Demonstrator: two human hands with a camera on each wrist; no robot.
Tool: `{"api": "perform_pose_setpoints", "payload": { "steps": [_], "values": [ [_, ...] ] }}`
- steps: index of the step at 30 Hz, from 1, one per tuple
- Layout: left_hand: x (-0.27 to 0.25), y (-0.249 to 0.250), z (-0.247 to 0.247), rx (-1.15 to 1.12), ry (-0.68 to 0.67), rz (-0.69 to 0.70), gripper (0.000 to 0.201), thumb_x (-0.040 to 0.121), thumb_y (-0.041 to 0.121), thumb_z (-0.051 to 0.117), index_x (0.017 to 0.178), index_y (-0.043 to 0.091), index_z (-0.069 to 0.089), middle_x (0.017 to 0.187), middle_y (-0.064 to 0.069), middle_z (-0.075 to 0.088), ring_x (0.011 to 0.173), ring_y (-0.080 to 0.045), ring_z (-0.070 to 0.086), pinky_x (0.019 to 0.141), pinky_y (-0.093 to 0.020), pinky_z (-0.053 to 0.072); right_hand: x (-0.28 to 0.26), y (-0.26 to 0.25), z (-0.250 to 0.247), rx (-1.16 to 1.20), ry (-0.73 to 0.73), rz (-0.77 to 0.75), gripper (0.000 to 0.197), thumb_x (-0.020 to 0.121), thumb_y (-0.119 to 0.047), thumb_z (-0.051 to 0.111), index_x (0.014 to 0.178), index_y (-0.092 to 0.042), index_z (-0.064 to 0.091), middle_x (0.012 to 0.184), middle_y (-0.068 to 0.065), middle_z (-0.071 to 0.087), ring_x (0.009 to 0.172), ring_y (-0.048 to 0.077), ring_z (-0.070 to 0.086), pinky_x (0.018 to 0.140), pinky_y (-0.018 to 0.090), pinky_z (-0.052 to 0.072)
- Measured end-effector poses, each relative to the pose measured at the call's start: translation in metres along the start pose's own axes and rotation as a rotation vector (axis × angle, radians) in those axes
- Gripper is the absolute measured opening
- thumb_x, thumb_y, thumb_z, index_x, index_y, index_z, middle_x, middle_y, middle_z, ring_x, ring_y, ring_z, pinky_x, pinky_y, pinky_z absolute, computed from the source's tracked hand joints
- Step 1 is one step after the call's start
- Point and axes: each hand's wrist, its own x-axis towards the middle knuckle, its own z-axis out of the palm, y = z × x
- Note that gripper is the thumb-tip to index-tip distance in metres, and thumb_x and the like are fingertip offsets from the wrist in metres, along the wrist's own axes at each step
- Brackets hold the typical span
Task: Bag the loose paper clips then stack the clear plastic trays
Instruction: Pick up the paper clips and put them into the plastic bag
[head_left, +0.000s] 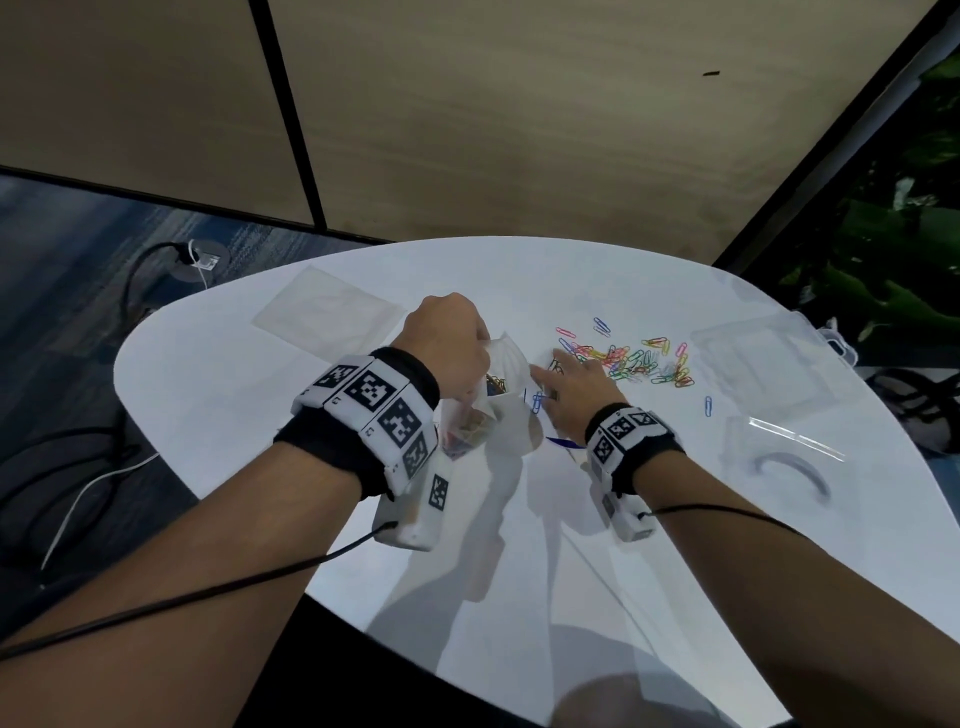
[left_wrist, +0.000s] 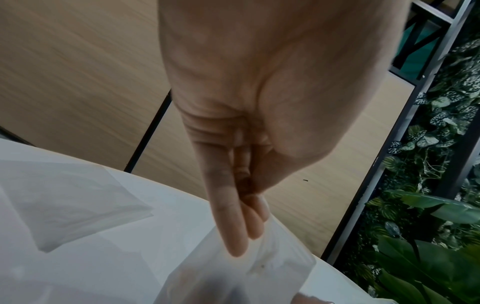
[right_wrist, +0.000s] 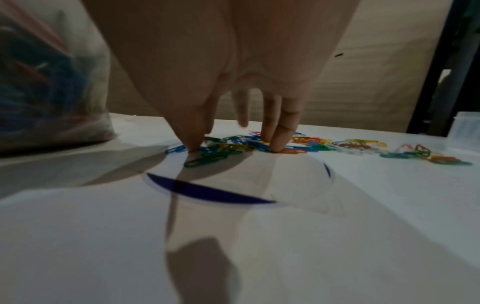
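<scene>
Clips are what the coming move turns on: the loose paper clips (head_left: 631, 359) lie scattered in a band running rightward and slightly away from the right hand (head_left: 571, 387), whose straightened fingers (right_wrist: 279, 131) press down on the near, left end of that band, thumb and fingertips touching the surface (head_left: 260, 415) among them. The clear bag (head_left: 491, 410), already holding some coloured clips, stands just to the left of that hand, held up by its rim in the left hand (head_left: 447, 338), fingers (left_wrist: 233, 222) and thumb pinching the plastic. So the right hand is the nearer to the pile, and I judge its next gather travels leftward into the bag mouth. One blue clip (head_left: 707, 406) lies apart, nearer the right edge. The clear plastic trays (head_left: 753, 358) sit right of the pile, unstacked; another flat bag (head_left: 327, 312) lies far left. No readable writing; the wristbands (head_left: 374, 405) carry only square black-and-white markers
</scene>
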Motion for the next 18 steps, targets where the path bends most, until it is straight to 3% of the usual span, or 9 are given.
{"api": "perform_pose_setpoints", "payload": {
  "steps": [2, 4, 6, 9, 12, 14, 16, 18],
  "values": [
    [0.002, -0.001, -0.001, -0.014, 0.013, 0.000, 0.035, 0.084, -0.012, 0.050, 0.108, -0.001, 0.074, 0.090, -0.022, 0.074, 0.088, -0.040, 0.073, 0.080, -0.045, 0.063, 0.001, 0.002, 0.002, -0.090, -0.050, -0.100, 0.056, 0.091, -0.046, 0.013, 0.144, -0.037, 0.028, 0.150, 0.003, 0.034, 0.126, 0.037, 0.043, 0.097, 0.047, 0.044],
    [0.002, -0.001, -0.001, -0.023, 0.024, -0.002, 0.035, 0.086, -0.010, 0.050, 0.108, 0.000, 0.074, 0.089, -0.023, 0.074, 0.086, -0.040, 0.074, 0.080, -0.046, 0.063, -0.003, 0.003, -0.002, -0.186, -0.038, -0.177, 0.049, 0.097, -0.032, 0.030, 0.145, -0.028, 0.034, 0.147, 0.007, 0.038, 0.120, 0.037, 0.049, 0.099, 0.040, 0.043],
    [0.002, -0.001, -0.001, -0.025, 0.026, -0.001, 0.034, 0.086, -0.010, 0.050, 0.108, 0.000, 0.075, 0.089, -0.023, 0.075, 0.085, -0.040, 0.074, 0.080, -0.046, 0.063, -0.008, 0.004, -0.008, -0.184, -0.047, -0.185, 0.051, 0.092, -0.017, 0.047, 0.142, -0.024, 0.042, 0.140, 0.008, 0.043, 0.116, 0.036, 0.051, 0.096, 0.037, 0.044],
    [0.001, 0.001, 0.001, -0.031, 0.021, 0.000, 0.034, 0.088, -0.009, 0.050, 0.109, 0.002, 0.074, 0.090, -0.021, 0.075, 0.088, -0.038, 0.074, 0.081, -0.045, 0.063, -0.010, 0.001, -0.008, -0.118, 0.011, -0.149, 0.029, 0.085, -0.006, 0.055, 0.111, -0.017, 0.063, 0.108, 0.007, 0.059, 0.100, 0.029, 0.059, 0.077, 0.028, 0.047],
    [0.000, 0.002, 0.003, -0.038, -0.010, -0.016, 0.033, 0.085, -0.013, 0.049, 0.105, -0.002, 0.073, 0.083, -0.021, 0.074, 0.078, -0.037, 0.076, 0.074, -0.046, 0.065, -0.010, 0.002, -0.006, -0.062, 0.036, -0.040, 0.017, 0.082, 0.001, 0.055, 0.079, -0.012, 0.064, 0.083, 0.007, 0.061, 0.085, 0.027, 0.064, 0.065, 0.025, 0.043],
    [-0.001, 0.003, 0.003, -0.035, -0.019, -0.026, 0.032, 0.084, -0.013, 0.048, 0.103, -0.005, 0.073, 0.079, -0.022, 0.074, 0.073, -0.037, 0.076, 0.072, -0.047, 0.065, -0.014, 0.005, -0.010, 0.052, 0.063, 0.023, 0.019, 0.083, 0.001, 0.055, 0.076, -0.011, 0.068, 0.082, 0.008, 0.067, 0.082, 0.027, 0.067, 0.067, 0.026, 0.050],
    [-0.001, 0.004, 0.002, -0.032, -0.022, -0.028, 0.033, 0.084, -0.013, 0.046, 0.102, -0.007, 0.073, 0.078, -0.023, 0.074, 0.072, -0.037, 0.076, 0.070, -0.047, 0.065, -0.017, 0.011, -0.017, 0.169, 0.088, 0.076, 0.021, 0.085, -0.003, 0.057, 0.085, -0.010, 0.077, 0.088, 0.007, 0.074, 0.086, 0.024, 0.068, 0.080, 0.030, 0.057],
    [-0.001, 0.005, 0.001, -0.030, -0.024, -0.023, 0.033, 0.084, -0.013, 0.045, 0.101, -0.008, 0.073, 0.077, -0.023, 0.075, 0.071, -0.037, 0.076, 0.070, -0.048, 0.065, -0.022, 0.020, -0.025, 0.303, 0.104, 0.141, 0.018, 0.085, -0.005, 0.062, 0.088, -0.010, 0.079, 0.090, 0.004, 0.076, 0.088, 0.020, 0.069, 0.090, 0.029, 0.055]
  ]
}}
